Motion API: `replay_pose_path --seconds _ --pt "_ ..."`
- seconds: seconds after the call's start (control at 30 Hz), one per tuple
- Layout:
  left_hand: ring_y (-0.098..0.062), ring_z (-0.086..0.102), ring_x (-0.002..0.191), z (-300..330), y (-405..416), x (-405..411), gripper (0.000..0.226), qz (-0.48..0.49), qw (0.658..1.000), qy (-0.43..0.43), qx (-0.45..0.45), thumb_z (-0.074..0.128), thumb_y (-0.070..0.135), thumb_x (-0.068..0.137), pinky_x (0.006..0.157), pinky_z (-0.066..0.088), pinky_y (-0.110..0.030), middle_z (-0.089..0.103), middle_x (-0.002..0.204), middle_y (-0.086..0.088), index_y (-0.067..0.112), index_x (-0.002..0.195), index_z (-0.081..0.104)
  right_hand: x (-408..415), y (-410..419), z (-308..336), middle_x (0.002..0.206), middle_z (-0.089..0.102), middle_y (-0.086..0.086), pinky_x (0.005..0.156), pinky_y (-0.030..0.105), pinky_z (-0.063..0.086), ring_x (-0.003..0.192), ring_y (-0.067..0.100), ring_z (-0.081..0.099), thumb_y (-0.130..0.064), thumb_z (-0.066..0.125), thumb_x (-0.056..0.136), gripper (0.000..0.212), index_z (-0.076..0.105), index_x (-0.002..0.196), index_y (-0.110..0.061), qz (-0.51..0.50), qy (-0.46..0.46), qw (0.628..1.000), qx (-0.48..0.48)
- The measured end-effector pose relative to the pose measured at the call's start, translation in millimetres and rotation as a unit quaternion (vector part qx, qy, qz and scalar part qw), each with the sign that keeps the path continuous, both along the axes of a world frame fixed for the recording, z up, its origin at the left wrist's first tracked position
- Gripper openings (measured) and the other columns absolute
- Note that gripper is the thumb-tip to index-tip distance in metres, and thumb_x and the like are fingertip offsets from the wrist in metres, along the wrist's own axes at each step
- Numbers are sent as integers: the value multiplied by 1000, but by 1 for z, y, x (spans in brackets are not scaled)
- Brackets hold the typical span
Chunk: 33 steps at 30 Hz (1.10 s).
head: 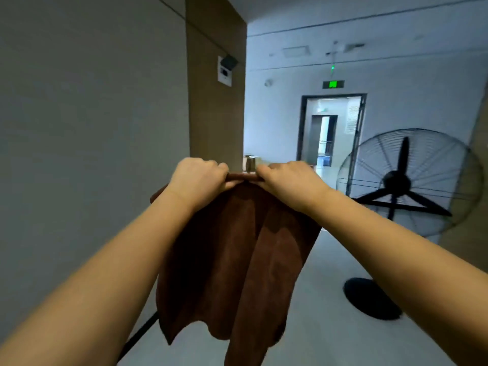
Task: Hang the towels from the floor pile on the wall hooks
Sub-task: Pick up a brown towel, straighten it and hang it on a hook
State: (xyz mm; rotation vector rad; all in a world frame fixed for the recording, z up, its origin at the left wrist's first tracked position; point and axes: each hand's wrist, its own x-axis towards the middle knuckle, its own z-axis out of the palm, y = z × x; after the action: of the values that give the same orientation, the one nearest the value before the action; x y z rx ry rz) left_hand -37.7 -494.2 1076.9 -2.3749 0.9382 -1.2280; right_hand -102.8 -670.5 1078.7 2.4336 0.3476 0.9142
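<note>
left hand (199,178) and right hand (286,182) each pinch the towel's (237,249) top edge, close together; it hangs free in front of the chest, likely bunched to seat on a hook | no hook in view | fan (406,180) at right

The towel (237,260) is plain dark brown. The wall (92,128) is pale grey beside a tan wood-toned panel (215,114). The floor fan (406,180) is black; the exit sign (333,84) glows green.
</note>
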Motion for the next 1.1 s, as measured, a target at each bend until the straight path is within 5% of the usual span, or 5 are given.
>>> replay_pose_path --seconds 0.3,0.67,1.1 --pt "-29 62 98 -22 -296 -129 56 -199 979 33 26 24 60 94 66 37 -30 64 109 -6 14 106 55 -195 -256 -31 95 60 7 55 35 28 81 32 60 -38 26 103 32 44 103 -12 -208 41 977 18" --pt "-26 61 99 -42 -575 -328 55 -457 885 21 86 21 56 96 65 34 -30 62 111 -5 13 111 51 -447 -439 -55 97 57 7 56 33 31 81 30 59 -32 27 103 25 42 110 -12 -483 51 870 83" --pt "-24 63 96 -90 -827 -404 62 -592 802 41 71 20 60 93 65 33 -28 65 106 -4 12 111 55 -527 -632 -87 93 56 3 57 30 35 77 24 59 -28 36 101 22 41 117 -14 -622 88 770 112"
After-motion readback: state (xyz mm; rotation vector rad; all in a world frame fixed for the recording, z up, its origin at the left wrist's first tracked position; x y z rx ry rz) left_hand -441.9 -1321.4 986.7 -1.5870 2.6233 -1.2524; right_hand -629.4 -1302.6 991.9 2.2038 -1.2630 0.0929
